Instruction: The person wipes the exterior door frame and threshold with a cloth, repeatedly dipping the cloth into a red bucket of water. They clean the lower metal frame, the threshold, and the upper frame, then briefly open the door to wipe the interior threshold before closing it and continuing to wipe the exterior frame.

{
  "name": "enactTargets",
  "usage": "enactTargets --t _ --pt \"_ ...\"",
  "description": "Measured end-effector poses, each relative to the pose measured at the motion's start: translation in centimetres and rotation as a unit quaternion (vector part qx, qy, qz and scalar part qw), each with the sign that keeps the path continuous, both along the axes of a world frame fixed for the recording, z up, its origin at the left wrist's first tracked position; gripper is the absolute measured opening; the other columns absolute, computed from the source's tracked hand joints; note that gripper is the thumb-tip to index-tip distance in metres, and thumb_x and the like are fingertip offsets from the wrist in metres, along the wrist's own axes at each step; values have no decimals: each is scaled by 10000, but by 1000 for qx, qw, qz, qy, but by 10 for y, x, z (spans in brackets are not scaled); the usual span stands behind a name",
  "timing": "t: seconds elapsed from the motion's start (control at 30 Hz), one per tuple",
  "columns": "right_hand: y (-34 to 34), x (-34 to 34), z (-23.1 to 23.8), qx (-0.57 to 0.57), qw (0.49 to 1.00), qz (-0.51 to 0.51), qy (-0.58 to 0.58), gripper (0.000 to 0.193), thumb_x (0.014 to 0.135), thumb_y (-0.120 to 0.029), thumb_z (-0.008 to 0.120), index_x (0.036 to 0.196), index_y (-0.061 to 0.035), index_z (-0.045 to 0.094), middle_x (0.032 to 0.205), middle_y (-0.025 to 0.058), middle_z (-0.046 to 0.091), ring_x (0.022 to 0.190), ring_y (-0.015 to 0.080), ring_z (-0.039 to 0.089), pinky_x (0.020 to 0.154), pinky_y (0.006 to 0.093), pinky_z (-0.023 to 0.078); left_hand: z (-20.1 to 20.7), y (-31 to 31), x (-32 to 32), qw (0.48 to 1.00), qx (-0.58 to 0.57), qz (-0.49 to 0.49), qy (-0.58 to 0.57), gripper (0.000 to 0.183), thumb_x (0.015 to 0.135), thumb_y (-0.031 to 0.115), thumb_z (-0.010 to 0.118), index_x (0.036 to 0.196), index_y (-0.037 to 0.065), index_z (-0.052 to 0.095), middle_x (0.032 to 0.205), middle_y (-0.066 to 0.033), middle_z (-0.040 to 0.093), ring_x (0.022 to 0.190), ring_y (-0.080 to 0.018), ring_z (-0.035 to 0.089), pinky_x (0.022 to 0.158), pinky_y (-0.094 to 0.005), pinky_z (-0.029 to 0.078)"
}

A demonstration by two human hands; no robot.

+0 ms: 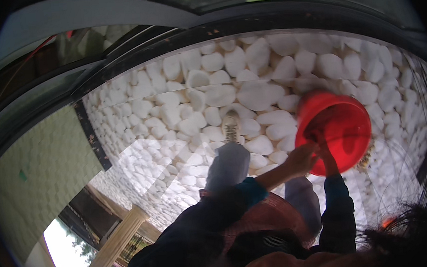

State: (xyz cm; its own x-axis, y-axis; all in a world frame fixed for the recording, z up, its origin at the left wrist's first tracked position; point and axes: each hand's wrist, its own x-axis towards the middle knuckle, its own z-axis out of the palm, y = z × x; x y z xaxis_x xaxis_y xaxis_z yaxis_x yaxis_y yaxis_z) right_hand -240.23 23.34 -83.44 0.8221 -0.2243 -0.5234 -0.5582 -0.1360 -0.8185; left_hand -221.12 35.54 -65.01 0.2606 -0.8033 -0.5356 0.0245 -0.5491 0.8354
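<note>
At the right, a red bucket tilts so that its open mouth faces me, over a floor with a white pebble pattern. My left hand is at the bucket's near left rim, its fingers curled in close beside my right hand; what they hold, if anything, does not show. Reaching over the near rim, my right hand is inside the mouth, where its fingers merge into a dark patch. Whether that patch is a wet cloth or shadow, I cannot make out. The far left edge of the bucket is blurred.
My shoe stands on the pebble-patterned floor, left of the bucket. A dark frame edge curves along the far side, with glass panels beyond. A wooden post rises at the lower left. Small yellowish bits lie by the bucket.
</note>
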Motion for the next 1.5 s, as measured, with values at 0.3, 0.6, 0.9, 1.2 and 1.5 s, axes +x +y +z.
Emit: enactTargets --t 0.3,0.6,0.9,1.2,1.5 --pt "11 31 60 -15 917 -382 115 253 870 -207 595 998 11 602 763 96 624 605 179 569 537 293 462 -22 -10 -20 938 163 136 274 572 858 434 613 1255 54 456 1119 -145 566 915 -282 599 738 -370 540" --pt "52 30 304 211 878 -368 222 264 840 -160 668 1024 9 585 826 20 607 745 65 528 665 237 455 -26 -32 -32 732 214 270 588 525 796 482 688 1099 74 558 908 -102 621 824 -231 611 681 -388 530" --pt "-42 10 304 4 926 -369 78 138 737 -37 729 828 17 639 718 35 623 700 79 572 645 242 477 -33 -30 -37 755 196 270 565 372 829 198 684 1093 -25 546 896 -150 621 799 -241 643 707 -370 535" --pt "-19 27 105 82 864 -496 0 229 862 -238 669 992 -50 652 877 41 630 801 126 586 694 287 489 2 -46 -9 761 141 171 610 444 841 234 654 1179 -19 517 1060 -137 628 897 -220 654 812 -357 543" --pt "18 29 133 617 458 -606 -206 337 850 -300 668 1055 -36 623 948 83 652 877 195 628 755 354 531 14 -35 -25 576 124 303 749 441 845 274 635 1188 16 531 1111 -151 625 922 -258 653 843 -389 543"
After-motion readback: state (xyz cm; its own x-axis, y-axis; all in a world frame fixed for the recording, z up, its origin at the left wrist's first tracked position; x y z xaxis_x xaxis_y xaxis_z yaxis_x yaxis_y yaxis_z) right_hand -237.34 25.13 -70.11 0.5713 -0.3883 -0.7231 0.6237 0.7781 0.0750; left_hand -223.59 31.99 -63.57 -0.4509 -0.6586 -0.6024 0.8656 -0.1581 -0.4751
